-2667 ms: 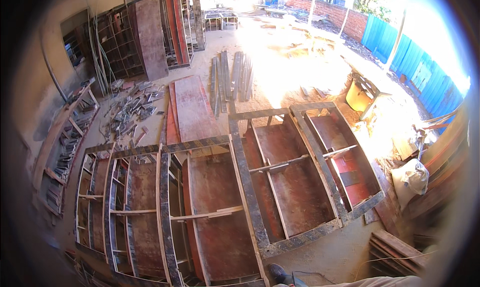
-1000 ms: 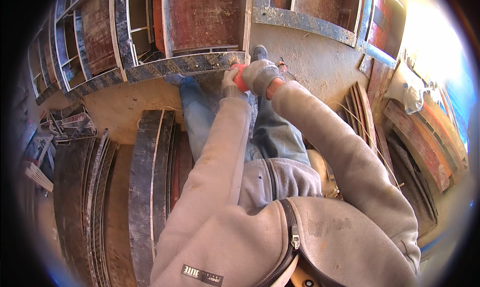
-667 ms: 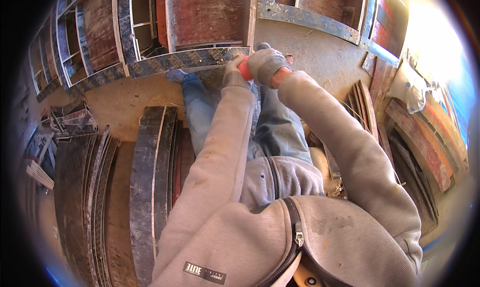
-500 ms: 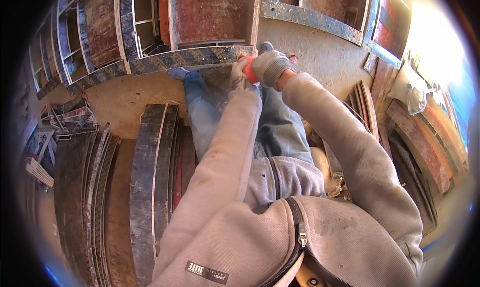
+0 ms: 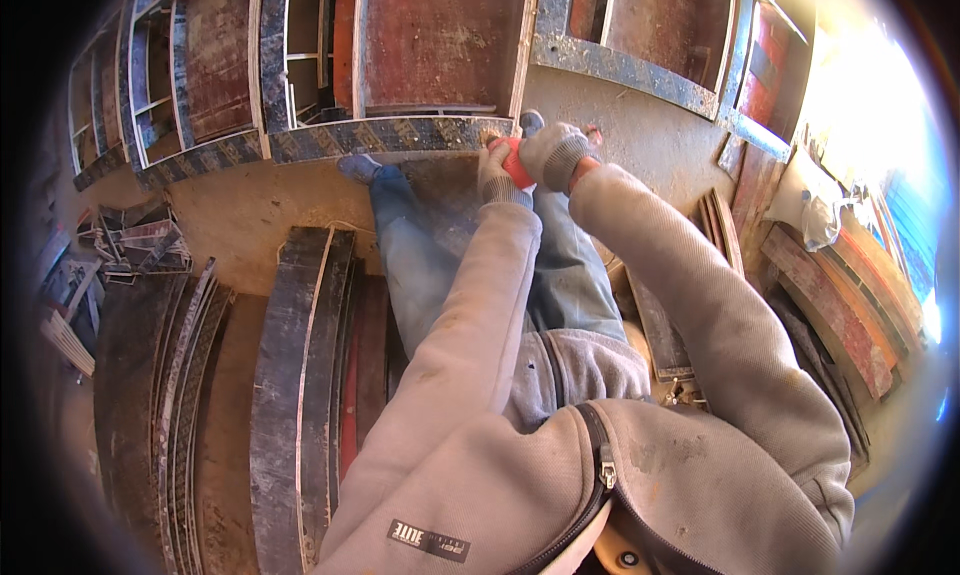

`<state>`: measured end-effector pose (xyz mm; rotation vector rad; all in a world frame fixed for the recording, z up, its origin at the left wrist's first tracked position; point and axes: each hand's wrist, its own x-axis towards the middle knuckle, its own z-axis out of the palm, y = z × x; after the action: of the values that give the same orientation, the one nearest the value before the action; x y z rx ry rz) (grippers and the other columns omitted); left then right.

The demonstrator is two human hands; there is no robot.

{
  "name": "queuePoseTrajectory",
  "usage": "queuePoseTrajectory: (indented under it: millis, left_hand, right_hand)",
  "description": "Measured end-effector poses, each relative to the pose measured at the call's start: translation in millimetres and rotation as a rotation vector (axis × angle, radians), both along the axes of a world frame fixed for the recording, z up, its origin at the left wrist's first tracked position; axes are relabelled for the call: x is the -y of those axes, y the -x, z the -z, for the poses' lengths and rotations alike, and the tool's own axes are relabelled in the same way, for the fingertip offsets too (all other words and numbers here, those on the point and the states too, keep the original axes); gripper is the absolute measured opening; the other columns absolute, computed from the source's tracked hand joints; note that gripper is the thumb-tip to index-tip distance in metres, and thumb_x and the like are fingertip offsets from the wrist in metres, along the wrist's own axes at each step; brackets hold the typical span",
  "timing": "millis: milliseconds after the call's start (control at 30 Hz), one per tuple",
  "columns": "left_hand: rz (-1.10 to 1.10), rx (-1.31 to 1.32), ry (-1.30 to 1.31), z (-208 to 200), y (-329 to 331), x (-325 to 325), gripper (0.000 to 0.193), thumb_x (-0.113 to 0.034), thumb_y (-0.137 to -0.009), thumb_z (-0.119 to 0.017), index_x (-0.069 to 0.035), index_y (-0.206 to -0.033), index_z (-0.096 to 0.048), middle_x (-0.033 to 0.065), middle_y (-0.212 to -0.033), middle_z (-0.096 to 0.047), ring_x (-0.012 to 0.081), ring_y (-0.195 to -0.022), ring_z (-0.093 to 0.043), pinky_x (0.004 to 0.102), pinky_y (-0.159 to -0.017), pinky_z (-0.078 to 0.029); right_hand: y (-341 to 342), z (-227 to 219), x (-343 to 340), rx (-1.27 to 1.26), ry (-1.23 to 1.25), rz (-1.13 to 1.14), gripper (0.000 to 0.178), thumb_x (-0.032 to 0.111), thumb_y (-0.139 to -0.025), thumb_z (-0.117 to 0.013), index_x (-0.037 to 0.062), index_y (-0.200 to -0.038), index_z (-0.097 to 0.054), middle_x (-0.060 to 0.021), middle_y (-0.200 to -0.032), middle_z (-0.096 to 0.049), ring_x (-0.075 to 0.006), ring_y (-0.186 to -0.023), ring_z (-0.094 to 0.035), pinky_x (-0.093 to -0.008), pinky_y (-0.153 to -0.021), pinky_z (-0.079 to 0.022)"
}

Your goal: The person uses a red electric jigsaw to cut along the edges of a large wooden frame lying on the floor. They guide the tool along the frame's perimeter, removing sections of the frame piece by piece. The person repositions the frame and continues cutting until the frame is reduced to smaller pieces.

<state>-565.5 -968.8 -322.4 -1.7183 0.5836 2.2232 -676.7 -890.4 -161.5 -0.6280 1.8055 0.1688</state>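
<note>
My two gloved hands are together in front of me, at the dark lower edge of a framed panel (image 5: 390, 140). My left hand (image 5: 496, 175) is closed around a red hand-held tool (image 5: 514, 162), near the panel's corner. Just beside it, my right hand (image 5: 550, 155) is closed too, against the same tool's right side. A small red piece (image 5: 594, 136) shows past the right hand. The gloves cover most of the tool, so its exact kind and its working end are hidden. The panel has a worn reddish-brown face (image 5: 440, 45) inside pale wooden ribs.
Another curved framed panel (image 5: 630, 73) stands at the right. Stacked dark curved boards (image 5: 285, 375) lie to my left, with a heap of scrap strips (image 5: 145, 240) beyond. At the right are curved planks (image 5: 830, 305) and a white sack (image 5: 808, 197). My feet (image 5: 358, 167) stand near the panel edge.
The view has shifted slightly, with the panels and my hands sitting a little lower and farther right in it. Both hands keep their grip on the red tool at the panel corner.
</note>
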Motion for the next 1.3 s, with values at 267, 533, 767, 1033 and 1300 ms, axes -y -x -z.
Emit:
queuePoseTrajectory:
  millis: [267,533,767,1033,1300]
  left_hand:
    - [0.138,0.006,-0.139,17,18,7,0.019,-0.011,-0.093,-0.067,0.003,-0.104,-0.071,0.0178,-0.1,-0.074,0.033,-0.087,-0.073,0.0449,-0.078,-0.062]
    - [0.032,-0.052,0.12,-10,2,-17,0.018,-0.013,-0.093,-0.067,0.002,-0.103,-0.068,0.015,-0.098,-0.072,0.0318,-0.085,-0.072,0.0442,-0.077,-0.061]
    - [0.425,-0.049,-0.204,7,47,39,0.025,-0.022,-0.098,-0.062,-0.004,-0.113,-0.073,0.0198,-0.111,-0.074,0.0331,-0.097,-0.073,0.0518,-0.081,-0.062]
    - [-0.045,-0.005,-0.037,43,-10,-7,0.022,-0.011,-0.092,-0.072,-0.009,-0.109,-0.06,0.0159,-0.106,-0.07,0.0359,-0.092,-0.071,0.0517,-0.076,-0.062]
    - [-0.043,-0.075,-0.07,31,-5,-8,0.018,-0.009,-0.093,-0.068,-0.008,-0.11,-0.062,0.0166,-0.105,-0.07,0.0351,-0.091,-0.071,0.0513,-0.076,-0.062]
  right_hand:
    - [-1,21,-7,-0.113,0.064,0.1,0.026,0.023,-0.08,-0.076,0.0061,-0.101,-0.078,-0.0158,-0.097,-0.079,-0.0328,-0.093,-0.078,-0.0452,-0.079,-0.063]
    - [-20,35,-21,-0.107,-0.014,0.182,0.024,0.024,-0.09,-0.073,0.012,-0.11,-0.079,-0.0142,-0.11,-0.078,-0.0335,-0.102,-0.077,-0.0424,-0.081,-0.062]
    - [5,40,8,-0.22,0.119,0.129,0.026,0.025,-0.077,-0.077,0.0072,-0.096,-0.079,-0.0142,-0.087,-0.077,-0.0328,-0.087,-0.078,-0.0445,-0.075,-0.062]
    - [6,7,6,-0.071,-0.037,-0.041,0.026,0.026,-0.089,-0.075,0.0184,-0.113,-0.079,-0.0043,-0.115,-0.078,-0.0271,-0.113,-0.071,-0.0436,-0.086,-0.061]
    - [6,27,-7,-0.101,0.096,-0.055,0.024,0.021,-0.082,-0.073,0.0059,-0.1,-0.078,-0.0134,-0.093,-0.078,-0.0328,-0.089,-0.078,-0.044,-0.075,-0.062]
